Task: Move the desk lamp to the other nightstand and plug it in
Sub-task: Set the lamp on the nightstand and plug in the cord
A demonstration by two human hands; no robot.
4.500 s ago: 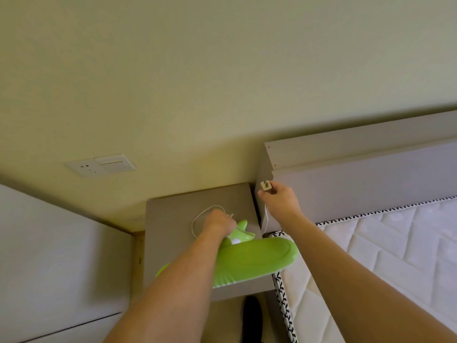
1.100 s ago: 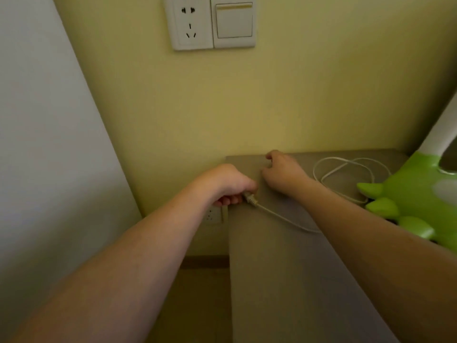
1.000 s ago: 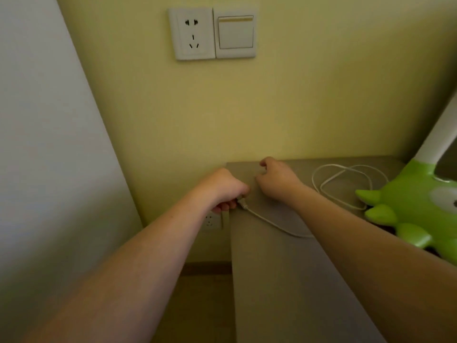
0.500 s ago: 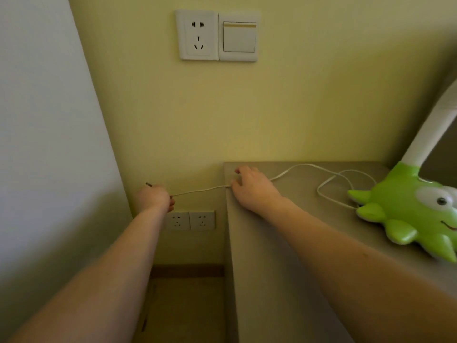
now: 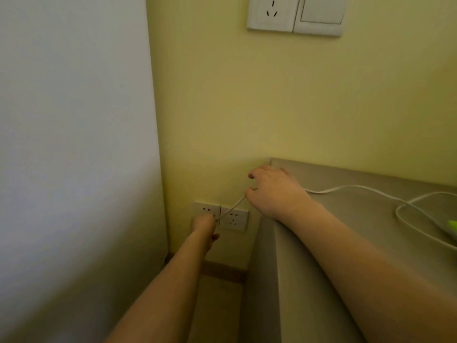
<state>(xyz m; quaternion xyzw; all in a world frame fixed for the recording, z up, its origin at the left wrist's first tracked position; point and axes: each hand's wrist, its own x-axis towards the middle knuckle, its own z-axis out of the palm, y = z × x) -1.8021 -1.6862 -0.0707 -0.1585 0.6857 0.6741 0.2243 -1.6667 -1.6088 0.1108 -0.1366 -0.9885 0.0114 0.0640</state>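
My left hand [image 5: 204,225] is closed around the plug end of the lamp's white cord [image 5: 346,188], right in front of the left one of two low wall sockets [image 5: 206,210]; the plug itself is hidden by my fingers. My right hand [image 5: 274,191] rests on the far left corner of the grey nightstand [image 5: 321,268], fingers curled with the cord running under them. The cord stretches taut between both hands, then loops across the nightstand top. Only a sliver of the green lamp [image 5: 453,225] shows at the right edge.
A second low socket [image 5: 233,220] sits next to the first. Higher on the yellow wall are another socket [image 5: 272,13] and a light switch [image 5: 320,13]. A white panel [image 5: 74,144] closes off the left side, leaving a narrow floor gap beside the nightstand.
My left hand has dropped and moved right with the plug end, from above the low sockets to directly at the left one. The view shifted left, so the lamp is almost out of frame.
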